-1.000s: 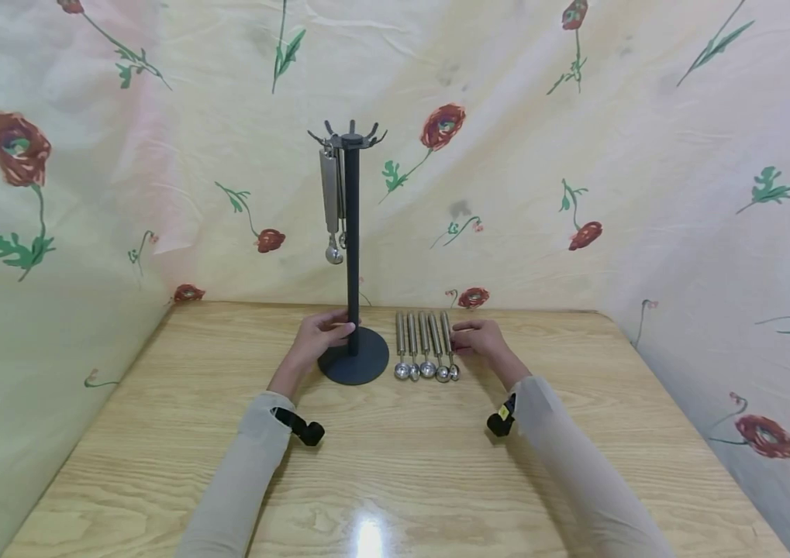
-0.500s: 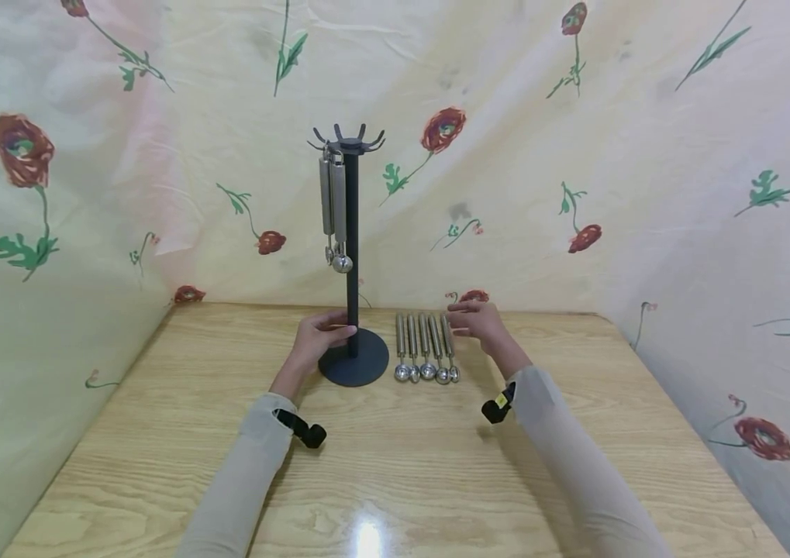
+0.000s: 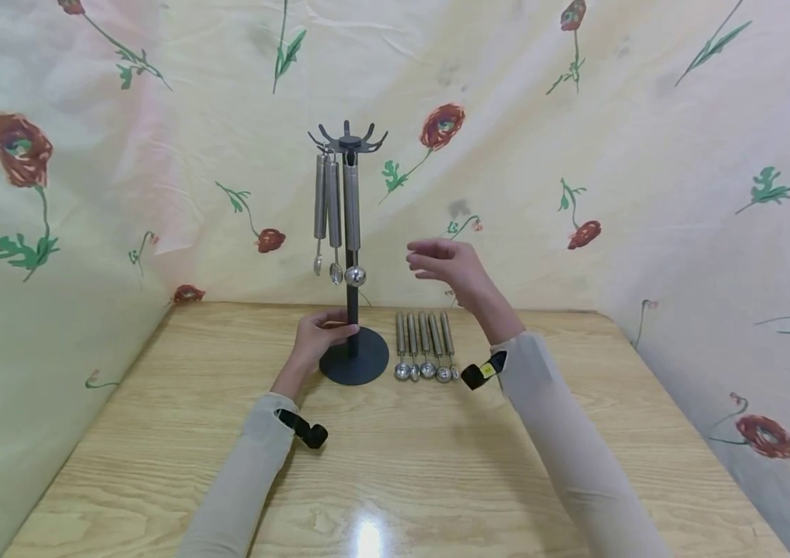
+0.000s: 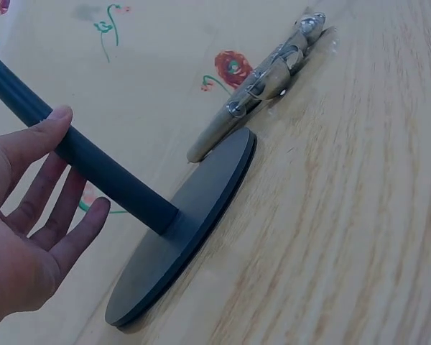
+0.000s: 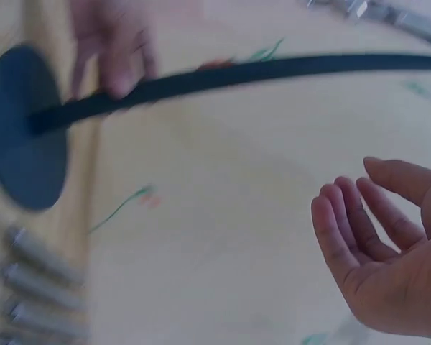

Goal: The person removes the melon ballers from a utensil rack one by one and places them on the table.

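Note:
My left hand (image 3: 316, 338) pinches the lower pole of a black stand (image 3: 353, 306), thumb on one side and fingers behind. Three steel scoops with cylindrical handles and small round bowls hang from the stand's hooks: the left scoop (image 3: 320, 198), the middle scoop (image 3: 333, 205) and the right scoop (image 3: 352, 209), the last in front of the pole. My right hand (image 3: 453, 267) is raised in the air right of the stand, fingers loosely bent, holding nothing. Below it lies a row of several similar scoops (image 3: 425, 333) on the table.
The stand's round base (image 3: 354, 373) rests on the wooden table (image 3: 395, 457), just left of the row. A flowered cloth (image 3: 520, 155) hangs behind the table. Several curved hooks (image 3: 370, 132) ring the stand's top.
My right hand has risen from beside the scoop row, moving up and left. The hanging scoops have swung round to the front, and a third shows. My left hand stays on the pole.

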### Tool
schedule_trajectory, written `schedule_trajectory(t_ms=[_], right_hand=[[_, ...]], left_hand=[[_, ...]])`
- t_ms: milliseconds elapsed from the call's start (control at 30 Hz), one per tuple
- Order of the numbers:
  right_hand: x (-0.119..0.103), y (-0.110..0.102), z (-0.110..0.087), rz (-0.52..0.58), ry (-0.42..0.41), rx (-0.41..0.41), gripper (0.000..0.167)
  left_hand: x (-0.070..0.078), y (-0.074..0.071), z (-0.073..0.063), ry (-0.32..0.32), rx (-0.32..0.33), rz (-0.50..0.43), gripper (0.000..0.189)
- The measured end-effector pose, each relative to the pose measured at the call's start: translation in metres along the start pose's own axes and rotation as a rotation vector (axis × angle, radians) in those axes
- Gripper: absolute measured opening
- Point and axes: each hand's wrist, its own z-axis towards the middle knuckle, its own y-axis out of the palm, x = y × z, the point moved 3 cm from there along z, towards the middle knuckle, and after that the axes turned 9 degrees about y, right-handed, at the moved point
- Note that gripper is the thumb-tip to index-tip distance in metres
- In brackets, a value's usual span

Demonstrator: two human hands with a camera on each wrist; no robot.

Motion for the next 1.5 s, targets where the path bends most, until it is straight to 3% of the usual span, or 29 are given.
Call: schedule_trajectory(t_ms=[233,467,833,1500], right_hand=[[-0.046,0.029,0.0,0.053,-0.097,-0.102,0.036],[-0.07,0.048,0.001,0.114,-0.154,-0.145,0.035],[-0.076,0.065,0.006,0.131,-0.162,-0.16,0.037],[-0.081,0.068,0.007,0.122,-0.168,-0.175,0.033]], left_hand=[[0.0,0.001,0.001,-0.008,-0.047,0.001,0.041],[0.001,-0.001,0.001,-0.015,-0.08,-0.009,0.039],[-0.003,-0.003,0.004,-0.016,-0.088,-0.015,0.041],[-0.003,-0.003,0.005,-0.006,-0.071,-0.025,0.038]])
